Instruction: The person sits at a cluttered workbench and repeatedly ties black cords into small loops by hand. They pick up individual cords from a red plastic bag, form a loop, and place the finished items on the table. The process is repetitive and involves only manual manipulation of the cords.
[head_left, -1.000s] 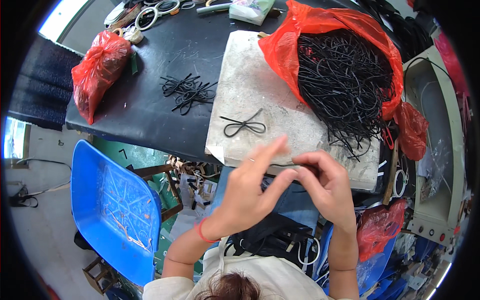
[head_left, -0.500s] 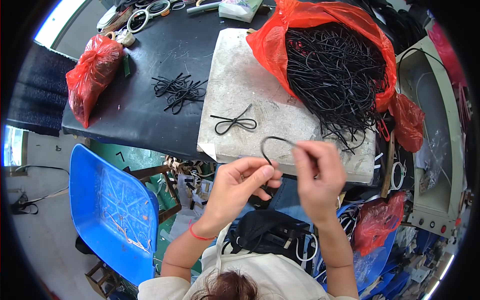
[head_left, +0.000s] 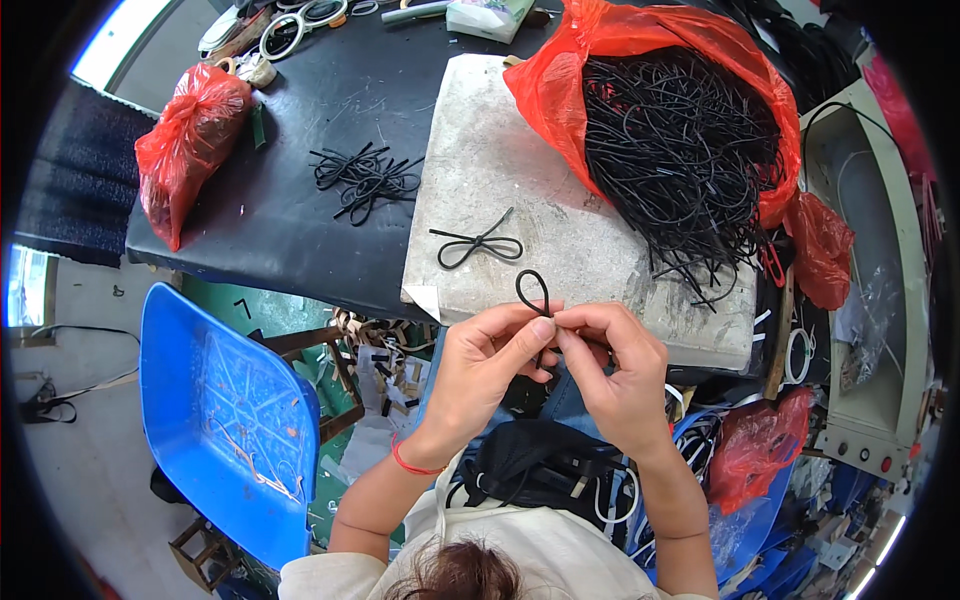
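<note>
A short black cord [head_left: 533,283] stands up in a small loop between my two hands. Its base is pinched by my left hand [head_left: 485,360], thumb against fingers, and by my right hand [head_left: 615,365], whose thumb and forefinger meet the left ones. The cord's ends are mostly hidden behind my fingers. Just beyond, a black cord bow [head_left: 478,243] lies on the pale board [head_left: 450,120]. Farther left, several more tied black cords [head_left: 365,180] rest in a small heap on the dark tabletop.
An open red plastic bag [head_left: 545,90] spills a mass of black cords [head_left: 680,150] onto the board's right side. A knotted red bag [head_left: 195,135] sits at the table's left. Below it stands a blue plastic tub [head_left: 215,375]. A grey metal machine housing [head_left: 880,380] is at the right.
My right hand has moved left to meet my left hand. The cord's open arc has become a small closed loop. The view has shifted slightly.
</note>
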